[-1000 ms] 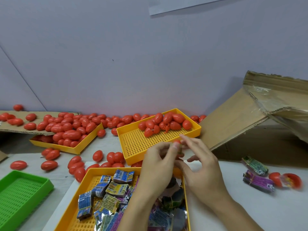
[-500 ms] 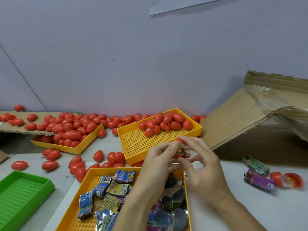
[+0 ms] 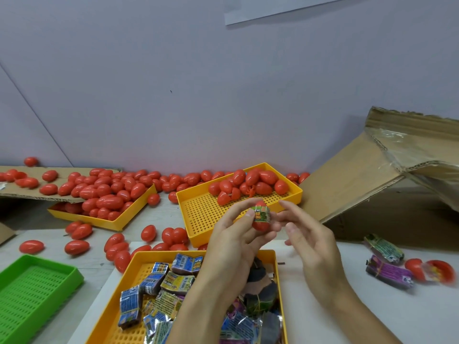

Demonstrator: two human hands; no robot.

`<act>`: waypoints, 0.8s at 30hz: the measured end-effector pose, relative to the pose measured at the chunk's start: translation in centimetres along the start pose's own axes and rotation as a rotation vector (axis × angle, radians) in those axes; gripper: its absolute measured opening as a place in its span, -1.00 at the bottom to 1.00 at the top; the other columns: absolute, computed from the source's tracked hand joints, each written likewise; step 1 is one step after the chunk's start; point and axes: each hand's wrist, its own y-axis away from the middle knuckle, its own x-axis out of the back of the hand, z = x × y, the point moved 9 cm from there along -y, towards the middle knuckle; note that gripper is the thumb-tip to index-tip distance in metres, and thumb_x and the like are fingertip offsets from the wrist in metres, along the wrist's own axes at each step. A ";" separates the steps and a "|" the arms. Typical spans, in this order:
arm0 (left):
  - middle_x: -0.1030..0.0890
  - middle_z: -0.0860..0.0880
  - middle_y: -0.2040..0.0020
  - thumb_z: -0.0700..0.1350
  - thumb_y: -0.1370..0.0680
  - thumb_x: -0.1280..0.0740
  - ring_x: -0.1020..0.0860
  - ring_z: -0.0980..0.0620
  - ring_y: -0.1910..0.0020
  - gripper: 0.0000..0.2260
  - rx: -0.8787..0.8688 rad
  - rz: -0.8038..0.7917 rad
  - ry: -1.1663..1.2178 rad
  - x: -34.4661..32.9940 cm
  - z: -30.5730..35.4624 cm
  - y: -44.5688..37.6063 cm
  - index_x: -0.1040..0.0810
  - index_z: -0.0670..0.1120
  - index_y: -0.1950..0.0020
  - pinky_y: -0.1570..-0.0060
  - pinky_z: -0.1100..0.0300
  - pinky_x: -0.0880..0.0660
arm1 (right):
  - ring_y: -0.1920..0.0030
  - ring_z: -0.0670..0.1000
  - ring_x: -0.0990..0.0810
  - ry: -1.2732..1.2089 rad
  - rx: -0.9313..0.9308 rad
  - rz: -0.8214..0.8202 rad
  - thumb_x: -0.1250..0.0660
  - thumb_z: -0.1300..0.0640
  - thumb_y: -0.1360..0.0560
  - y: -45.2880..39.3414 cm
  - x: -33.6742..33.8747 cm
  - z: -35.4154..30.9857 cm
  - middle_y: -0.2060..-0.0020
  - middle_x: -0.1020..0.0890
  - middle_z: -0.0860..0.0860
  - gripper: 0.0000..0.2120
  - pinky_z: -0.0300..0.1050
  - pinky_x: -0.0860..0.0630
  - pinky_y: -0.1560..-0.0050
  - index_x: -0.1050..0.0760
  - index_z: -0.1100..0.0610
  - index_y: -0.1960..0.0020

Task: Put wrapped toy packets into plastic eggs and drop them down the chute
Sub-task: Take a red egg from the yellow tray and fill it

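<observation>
My left hand pinches a red plastic egg with a green wrapped toy packet sticking out between its two halves. My right hand hovers just right of the egg, fingers spread, holding nothing. Below my hands a yellow tray holds several wrapped packets. The yellow tray behind my hands carries several red eggs at its far end. A tilted cardboard chute rises at the right.
A third yellow tray heaped with red eggs sits at left under a cardboard sheet. Loose eggs lie on the table. A green tray stands at the lower left. Two packets and an opened egg lie at right.
My right hand has let go of the egg and drawn back to the right with fingers spread. The left hand keeps the egg, and the green packet now shows at its top.
</observation>
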 end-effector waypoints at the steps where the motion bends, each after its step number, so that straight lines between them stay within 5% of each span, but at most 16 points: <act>1: -0.69 -0.29 0.01 -0.15 -0.48 -0.33 -0.70 -0.17 0.07 -0.76 -0.002 -0.011 0.027 -0.1 0.1 0.0 -0.67 -0.12 -0.10 0.16 0.17 -0.62 | -0.11 -0.08 -0.63 -0.033 -0.029 0.036 -0.21 0.03 -0.50 -0.1 0.5 0.3 -0.02 -0.68 -0.11 -0.62 -0.10 -0.53 -0.01 -0.52 -0.09 -0.29; 17: -0.69 -0.16 0.05 -0.18 -0.39 -0.46 -0.69 -0.17 -0.01 -0.75 -0.101 -0.009 -0.029 -0.2 1.1 0.2 -0.71 -0.05 -0.06 0.07 0.18 -0.62 | -0.02 -0.10 -0.63 -0.075 -0.106 0.104 -0.19 0.00 -0.48 -0.4 1.5 1.3 0.04 -0.68 -0.10 -0.61 -0.14 -0.54 0.12 -0.56 -0.03 -0.26; 24: -0.65 -0.26 0.13 -0.18 -0.66 -0.14 -0.63 -0.06 0.32 -0.72 0.021 0.054 0.234 -0.1 0.8 0.4 -0.65 -0.16 -0.13 0.36 0.21 -0.60 | 0.01 -0.08 -0.63 -0.070 -0.108 0.108 -0.19 0.00 -0.48 -0.4 1.5 1.3 0.06 -0.67 -0.11 -0.62 -0.19 -0.52 0.16 -0.56 -0.03 -0.25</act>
